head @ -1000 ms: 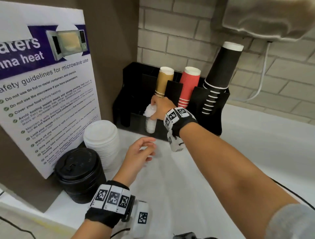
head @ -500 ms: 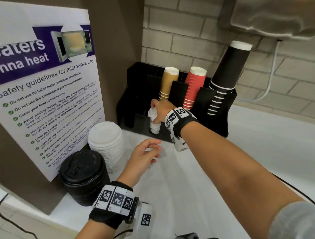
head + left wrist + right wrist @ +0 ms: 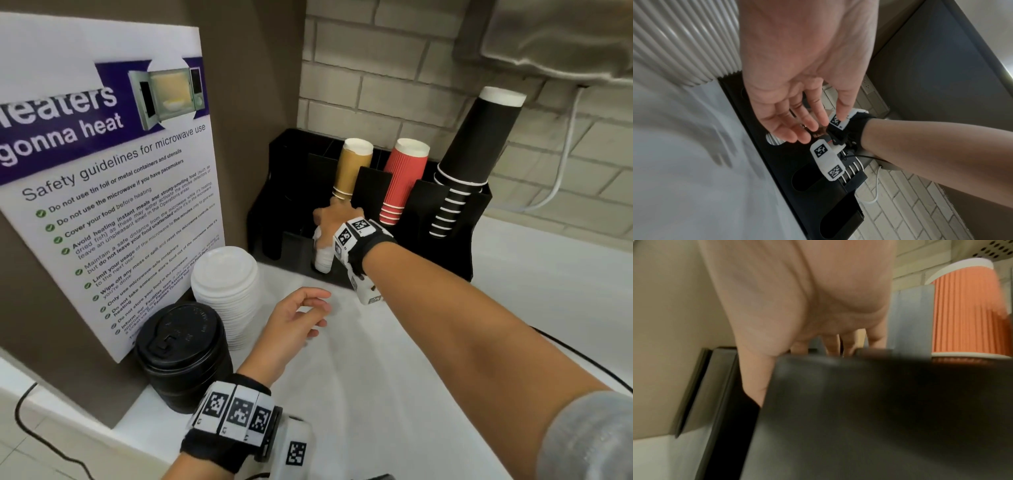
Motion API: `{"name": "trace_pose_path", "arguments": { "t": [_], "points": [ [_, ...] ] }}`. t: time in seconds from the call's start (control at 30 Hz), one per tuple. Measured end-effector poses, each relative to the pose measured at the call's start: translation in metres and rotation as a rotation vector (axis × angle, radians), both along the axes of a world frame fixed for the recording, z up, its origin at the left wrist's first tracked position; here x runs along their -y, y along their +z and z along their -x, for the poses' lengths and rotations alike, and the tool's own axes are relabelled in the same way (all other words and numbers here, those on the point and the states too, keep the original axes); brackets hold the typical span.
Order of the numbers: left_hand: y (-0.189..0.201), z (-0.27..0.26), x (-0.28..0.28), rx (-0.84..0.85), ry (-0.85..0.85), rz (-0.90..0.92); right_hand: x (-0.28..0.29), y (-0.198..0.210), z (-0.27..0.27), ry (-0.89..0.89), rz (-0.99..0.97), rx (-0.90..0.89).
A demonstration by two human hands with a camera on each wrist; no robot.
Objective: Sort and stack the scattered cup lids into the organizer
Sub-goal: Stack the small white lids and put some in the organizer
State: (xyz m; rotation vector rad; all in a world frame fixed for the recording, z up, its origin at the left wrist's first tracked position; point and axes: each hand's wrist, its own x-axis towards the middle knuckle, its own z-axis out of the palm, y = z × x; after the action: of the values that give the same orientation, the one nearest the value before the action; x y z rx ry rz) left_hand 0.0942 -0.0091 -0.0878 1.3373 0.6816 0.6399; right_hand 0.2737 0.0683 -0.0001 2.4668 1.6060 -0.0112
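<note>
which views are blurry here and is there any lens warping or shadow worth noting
Head view: sharp, the poster text legible, but wide-angle bend tilts the black cup stack outward. Left wrist view: the left hand is fairly crisp and casts finger shadows on the smeared white counter. Right wrist view: softest; the organizer wall is a dark blur under the right hand.

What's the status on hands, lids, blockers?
Right hand grips small white lids in organizer slot. Left hand open, empty. White lid stack, black lid stack unsorted. No blockers.
</note>
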Motion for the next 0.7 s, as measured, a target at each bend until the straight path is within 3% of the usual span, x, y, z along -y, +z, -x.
{"name": "trace_pose_path", "arguments": {
  "t": [0.17,0.37,0.53,0.6,0.7],
  "points": [
    [0.004,0.000,0.001,0.004,0.011,0.005,-0.004,0.008,-0.002,0.020,0.165,-0.231],
    [0.005,-0.001,-0.001,0.007,0.024,0.010,0.001,-0.012,0.008,0.093,0.044,0.001],
    [0.006,-0.003,-0.001,0.007,0.015,0.002,0.000,-0.025,0.013,0.087,0.003,0.050],
    [0.006,-0.002,-0.003,0.005,0.022,-0.003,0.004,-0.024,0.014,0.085,-0.008,0.025],
    [0.008,-0.002,-0.005,0.008,0.030,-0.010,0.014,-0.010,0.009,0.087,-0.108,-0.155]
  ]
}}
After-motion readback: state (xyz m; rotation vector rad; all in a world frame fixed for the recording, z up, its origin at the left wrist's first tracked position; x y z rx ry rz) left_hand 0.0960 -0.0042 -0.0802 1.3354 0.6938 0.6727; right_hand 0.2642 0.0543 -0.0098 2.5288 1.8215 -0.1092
